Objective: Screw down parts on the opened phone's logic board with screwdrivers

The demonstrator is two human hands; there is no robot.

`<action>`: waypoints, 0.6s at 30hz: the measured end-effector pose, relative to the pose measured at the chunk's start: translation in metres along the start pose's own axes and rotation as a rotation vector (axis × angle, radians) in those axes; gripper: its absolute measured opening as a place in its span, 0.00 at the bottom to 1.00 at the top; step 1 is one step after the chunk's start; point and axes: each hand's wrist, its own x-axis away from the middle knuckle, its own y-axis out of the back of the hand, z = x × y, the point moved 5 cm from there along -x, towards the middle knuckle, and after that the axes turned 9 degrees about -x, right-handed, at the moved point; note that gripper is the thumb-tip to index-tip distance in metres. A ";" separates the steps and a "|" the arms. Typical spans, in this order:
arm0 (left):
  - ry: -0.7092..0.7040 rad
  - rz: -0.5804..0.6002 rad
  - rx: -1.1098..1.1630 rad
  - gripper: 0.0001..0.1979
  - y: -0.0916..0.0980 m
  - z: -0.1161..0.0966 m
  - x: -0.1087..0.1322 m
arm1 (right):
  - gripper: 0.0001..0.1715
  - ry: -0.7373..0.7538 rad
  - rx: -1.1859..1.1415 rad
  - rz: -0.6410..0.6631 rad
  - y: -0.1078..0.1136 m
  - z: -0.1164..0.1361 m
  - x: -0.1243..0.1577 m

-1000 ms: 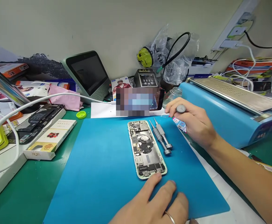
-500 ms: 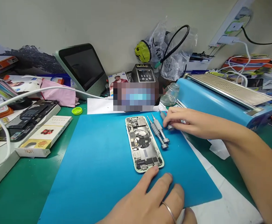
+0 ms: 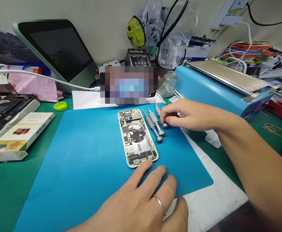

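Under the fingertips (image 3: 165,113) of the right hand (image 3: 189,115) lies a third screwdriver (image 3: 160,116), flat on the blue mat (image 3: 87,154); thumb and forefinger pinch its shaft near the cap end. Just left of those fingers, two further screwdrivers (image 3: 154,125) lie side by side, parallel to the held one, tips pointing away from the person. Left of these, close but apart, rests the opened phone (image 3: 136,138), back cover off, internal boards exposed, long axis running away from the person.

At the near end of the phone, the left hand (image 3: 143,199) lies flat on the mat, fingers spread and relaxed, grasping nothing. Its forefinger tip touches the phone's lower edge. A ring (image 3: 159,204) sits on one finger.

Beyond the right hand's fingers stand a glass jar (image 3: 167,84) and a blue machine (image 3: 218,93). Far left of both hands, on the green table (image 3: 0,193), lies a flat carton (image 3: 17,135).
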 end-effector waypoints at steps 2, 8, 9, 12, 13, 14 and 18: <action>0.001 0.007 0.005 0.10 -0.001 0.000 0.000 | 0.11 0.006 -0.015 0.015 -0.002 0.002 -0.001; -0.010 0.039 0.003 0.09 -0.002 0.000 -0.001 | 0.10 0.020 -0.035 0.031 -0.006 0.009 -0.004; -0.010 0.042 0.004 0.10 -0.002 0.000 -0.001 | 0.09 0.029 -0.040 0.029 -0.007 0.011 -0.004; 0.002 0.012 0.002 0.10 -0.001 0.001 -0.002 | 0.05 0.046 -0.055 0.026 -0.008 0.015 -0.002; 0.009 -0.004 -0.001 0.10 0.000 0.001 -0.002 | 0.04 0.042 -0.053 0.045 -0.008 0.015 -0.001; 0.014 -0.018 -0.005 0.11 0.000 0.002 -0.001 | 0.04 0.034 -0.049 0.083 -0.009 0.016 0.001; -0.059 -0.008 -0.044 0.09 -0.004 0.002 0.002 | 0.12 -0.017 -0.026 0.251 -0.012 0.018 0.008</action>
